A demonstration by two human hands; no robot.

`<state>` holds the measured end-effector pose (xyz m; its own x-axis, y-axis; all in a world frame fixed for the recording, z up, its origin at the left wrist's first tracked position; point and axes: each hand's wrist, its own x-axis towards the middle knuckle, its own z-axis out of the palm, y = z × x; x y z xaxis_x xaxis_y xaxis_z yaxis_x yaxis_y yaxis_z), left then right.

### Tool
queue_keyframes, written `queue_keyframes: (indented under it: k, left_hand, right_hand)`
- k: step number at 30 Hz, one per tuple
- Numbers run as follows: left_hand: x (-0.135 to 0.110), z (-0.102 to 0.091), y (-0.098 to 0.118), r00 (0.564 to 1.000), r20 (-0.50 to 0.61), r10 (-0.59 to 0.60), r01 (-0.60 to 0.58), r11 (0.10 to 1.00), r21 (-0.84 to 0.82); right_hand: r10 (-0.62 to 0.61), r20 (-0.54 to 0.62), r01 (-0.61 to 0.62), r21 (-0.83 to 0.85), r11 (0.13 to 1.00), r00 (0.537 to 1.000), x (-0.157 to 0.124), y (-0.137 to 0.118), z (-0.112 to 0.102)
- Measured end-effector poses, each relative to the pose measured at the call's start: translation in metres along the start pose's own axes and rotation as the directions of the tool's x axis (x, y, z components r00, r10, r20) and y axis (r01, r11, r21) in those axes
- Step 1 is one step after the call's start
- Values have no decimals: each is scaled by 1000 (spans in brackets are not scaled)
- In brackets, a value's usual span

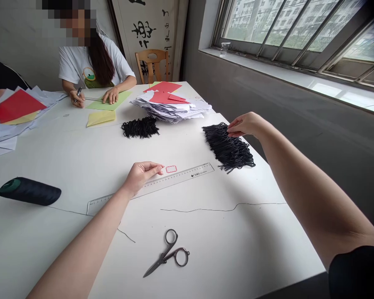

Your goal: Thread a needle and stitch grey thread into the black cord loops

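Observation:
My left hand (143,176) hovers at the clear plastic ruler (177,178), its thumb and fingers pinched together; whatever they may hold is too small to see. At the right table edge, my right hand (247,126) reaches to a thick pile of black thread bundles (229,147). Its fingers are drawn together at the pile's upper edge, and what lies between them is hidden. Black-handled scissors (165,257) lie partly spread on the table near me. A long dark thread (202,209) stretches across the tabletop between scissors and ruler.
A dark thread spool (31,191) lies on its side at left, its thread trailing right. Farther back are a smaller black thread pile (140,127), a paper stack (171,108) and a yellow paper (101,118). Opposite, a person (96,66) holds a pen over green paper.

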<state>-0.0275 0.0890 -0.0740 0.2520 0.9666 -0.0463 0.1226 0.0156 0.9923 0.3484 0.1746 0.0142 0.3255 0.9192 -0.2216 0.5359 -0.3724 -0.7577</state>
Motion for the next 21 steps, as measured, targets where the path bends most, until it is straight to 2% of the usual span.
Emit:
queue_keyframes:
  k: [3,5,9,12,15,21]
  left_hand:
    - [0,0,0,1000,6,0,0,1000,-1]
    - [-1,0,0,1000,4,-3,3,1000,1]
    - [-2,0,0,1000,0,0,0,1000,2]
    - [-2,0,1,1000,4,7,-7,1000,2]
    - [-2,0,1,1000,9,15,-15,1000,1]
    - [-2,1,1,1000,17,16,-16,1000,-1]
  right_hand:
    - [61,84,-55,-66,996,995,-6,-9,-9]
    - [14,66,-11,-42,999,998,-9,-14,-9]
    - [-121,-14,121,124,985,993,-13,-22,1]
    - [-178,-58,187,258,948,982,-13,-26,8]
    - [-159,-103,183,301,936,982,-10,-23,9]
    - [-66,-135,99,258,961,989,-1,1,3]
